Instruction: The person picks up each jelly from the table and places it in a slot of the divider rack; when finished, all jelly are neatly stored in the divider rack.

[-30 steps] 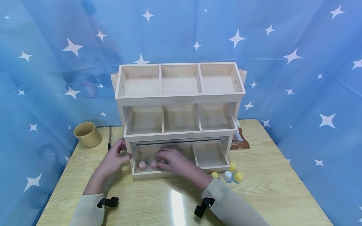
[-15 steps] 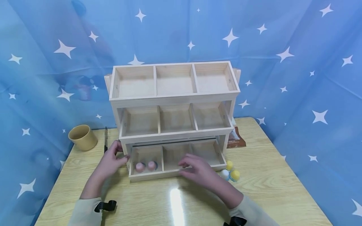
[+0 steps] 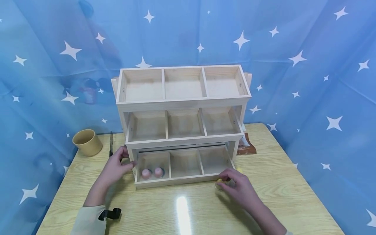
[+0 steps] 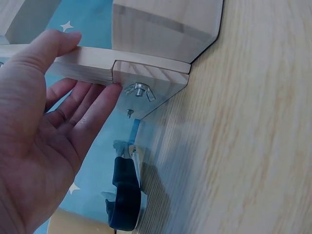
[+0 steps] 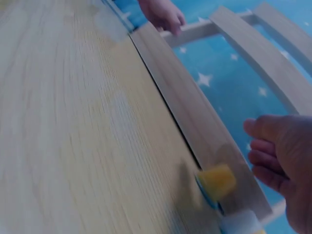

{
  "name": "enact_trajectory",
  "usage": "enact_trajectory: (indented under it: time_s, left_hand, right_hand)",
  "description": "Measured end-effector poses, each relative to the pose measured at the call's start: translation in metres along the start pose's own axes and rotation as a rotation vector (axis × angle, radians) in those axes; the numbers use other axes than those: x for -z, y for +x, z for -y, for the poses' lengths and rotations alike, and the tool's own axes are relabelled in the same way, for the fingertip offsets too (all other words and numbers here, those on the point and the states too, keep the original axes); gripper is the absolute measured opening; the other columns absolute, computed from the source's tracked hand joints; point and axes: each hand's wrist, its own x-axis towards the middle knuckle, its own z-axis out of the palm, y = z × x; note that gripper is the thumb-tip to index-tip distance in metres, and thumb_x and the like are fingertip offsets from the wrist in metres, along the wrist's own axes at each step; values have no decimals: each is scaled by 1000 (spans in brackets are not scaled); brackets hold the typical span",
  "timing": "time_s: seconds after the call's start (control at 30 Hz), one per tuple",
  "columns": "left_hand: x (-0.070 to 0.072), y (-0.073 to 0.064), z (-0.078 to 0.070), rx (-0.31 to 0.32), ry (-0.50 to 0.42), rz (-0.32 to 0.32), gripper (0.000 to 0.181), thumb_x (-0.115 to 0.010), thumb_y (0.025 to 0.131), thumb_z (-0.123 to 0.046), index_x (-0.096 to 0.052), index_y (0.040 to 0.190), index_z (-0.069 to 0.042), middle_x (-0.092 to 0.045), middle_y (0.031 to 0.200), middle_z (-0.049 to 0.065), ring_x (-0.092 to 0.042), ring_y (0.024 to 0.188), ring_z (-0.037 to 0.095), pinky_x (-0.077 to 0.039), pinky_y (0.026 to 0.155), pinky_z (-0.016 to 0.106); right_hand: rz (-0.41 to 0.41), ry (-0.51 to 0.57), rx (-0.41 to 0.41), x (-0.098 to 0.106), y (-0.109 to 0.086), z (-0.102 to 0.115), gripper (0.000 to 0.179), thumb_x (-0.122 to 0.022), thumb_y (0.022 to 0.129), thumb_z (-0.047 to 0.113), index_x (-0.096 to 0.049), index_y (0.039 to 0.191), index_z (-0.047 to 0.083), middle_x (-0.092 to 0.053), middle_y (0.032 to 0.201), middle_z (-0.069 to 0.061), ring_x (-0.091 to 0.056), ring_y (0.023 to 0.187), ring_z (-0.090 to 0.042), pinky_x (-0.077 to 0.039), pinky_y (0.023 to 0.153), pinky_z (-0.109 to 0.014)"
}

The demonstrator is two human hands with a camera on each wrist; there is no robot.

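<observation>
A three-tier pale wooden rack (image 3: 183, 103) of divided trays stands on the table. My left hand (image 3: 114, 168) holds its left side; in the left wrist view, thumb and fingers lie either side of a wooden bar (image 4: 92, 68) near a wing nut. Two small pink cups (image 3: 158, 172) sit in the bottom tray's left compartment. My right hand (image 3: 239, 187) is at a small yellow cup (image 3: 218, 182) before the tray's right end. In the blurred right wrist view, its loosely curled fingers are apart from the yellow cup (image 5: 218, 180). A whitish cup (image 5: 241, 223) lies nearby.
Behind the left hand stand a tan mug (image 3: 87, 142) and a dark-handled tool (image 4: 126, 187). A brown packet (image 3: 246, 145) lies right of the rack. Another yellow piece (image 3: 239, 170) is partly hidden by the right hand. A blue starred curtain (image 3: 311, 81) hangs behind the table.
My right hand let go of a pink cup in the left compartment, then moved right to the yellow cup. My left hand stays on the rack. The head view shifted slightly.
</observation>
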Motion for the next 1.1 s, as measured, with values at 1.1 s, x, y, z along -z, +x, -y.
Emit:
enact_trajectory:
  time_s: [1.1]
  left_hand:
    - [-3, -2, -4, 14, -16, 17, 36, -80, 100, -7, -54, 124, 0, -68, 117, 18, -61, 113, 35, -41, 108, 70]
  right_hand:
    - [-21, -187, -287, 46, -53, -58, 34, -94, 87, 5, -75, 114, 10, -65, 99, 6, -59, 86, -16, -51, 70, -28]
